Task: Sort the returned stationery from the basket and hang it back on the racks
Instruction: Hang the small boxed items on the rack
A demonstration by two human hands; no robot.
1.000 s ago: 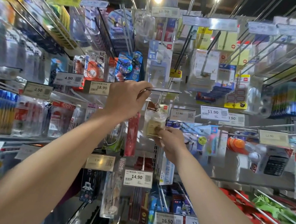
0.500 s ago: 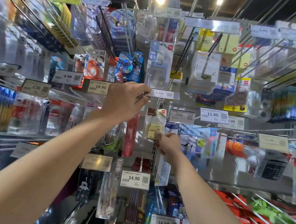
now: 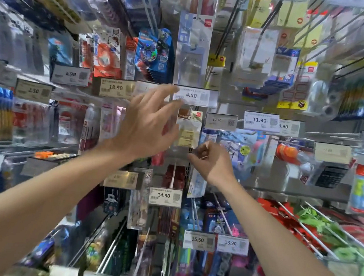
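Metal rack pegs point(image 3: 110, 248) are filling the wall, each row under price tags. Left hand point(image 3: 146, 123) is hovering with fingers spread and gripping nothing, fingertips just beside the white 4.50 tag point(image 3: 194, 96), probably clearing the hook front. Small packet point(image 3: 187, 129) is hanging right beneath that tag: clear bag, dark red-brown header, pale yellow pieces inside. Right hand point(image 3: 212, 161) is sitting just below it, fingers curled; can't tell if it's pinching anything, likely steadying.
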